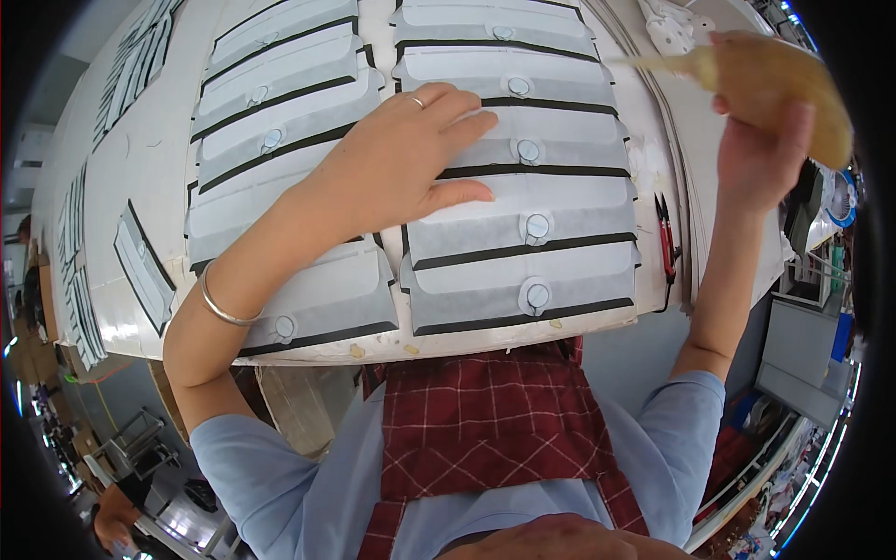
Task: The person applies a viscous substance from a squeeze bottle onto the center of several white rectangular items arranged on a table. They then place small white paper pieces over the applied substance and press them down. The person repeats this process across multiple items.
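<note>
Flaps (523, 201) lie in two neat columns on the tabletop (140, 159), each overlapping the next. I can't tell how many are finished or left. I see the left hand (406, 159) spread flat, pressing on flaps between the columns. The right hand (761, 154) is lifted off to the side, closed around a yellowish brush (779, 79). Red snips (665, 245) lie beside the flaps.

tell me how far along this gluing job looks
Done: two columns of grey flaps lie overlapped on the white board, each with a round snap.
In hand: the left hand presses flat on the flaps, while the right hand holds a yellowish brush raised off the board.
Left: cannot tell which flaps are already brushed; more pieces lie at the left.
</note>
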### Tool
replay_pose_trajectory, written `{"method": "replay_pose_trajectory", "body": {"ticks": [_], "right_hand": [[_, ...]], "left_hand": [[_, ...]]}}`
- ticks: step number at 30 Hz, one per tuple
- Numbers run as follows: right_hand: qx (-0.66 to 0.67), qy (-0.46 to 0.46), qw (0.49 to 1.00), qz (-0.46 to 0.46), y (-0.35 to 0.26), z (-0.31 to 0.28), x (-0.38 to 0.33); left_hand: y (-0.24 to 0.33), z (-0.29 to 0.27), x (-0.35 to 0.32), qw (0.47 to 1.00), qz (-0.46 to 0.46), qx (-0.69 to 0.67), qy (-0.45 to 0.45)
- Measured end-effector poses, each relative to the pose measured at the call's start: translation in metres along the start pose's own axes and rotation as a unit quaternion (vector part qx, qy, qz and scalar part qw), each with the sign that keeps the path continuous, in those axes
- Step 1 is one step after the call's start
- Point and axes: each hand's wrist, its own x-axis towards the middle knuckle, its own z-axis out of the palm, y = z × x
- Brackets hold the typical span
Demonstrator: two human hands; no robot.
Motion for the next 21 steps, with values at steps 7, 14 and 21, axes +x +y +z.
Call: {"method": "replay_pose_trajectory", "body": {"ticks": [7,14,21], "right_hand": [[-0.087,-0.115,0.979,0.146,0.038,0.037,-0.031],[-0.18,-0.143,0.965,0.124,0.035,0.041,-0.034],[-0.193,-0.169,0.959,0.123,0.024,0.033,-0.034]], "left_hand": [[0.026,0.001,-0.016,0.997,-0.015,-0.043,-0.064],[0.027,0.002,-0.016,0.998,-0.014,-0.032,-0.06],[0.026,0.005,-0.018,0.999,-0.008,-0.02,-0.047]]}}
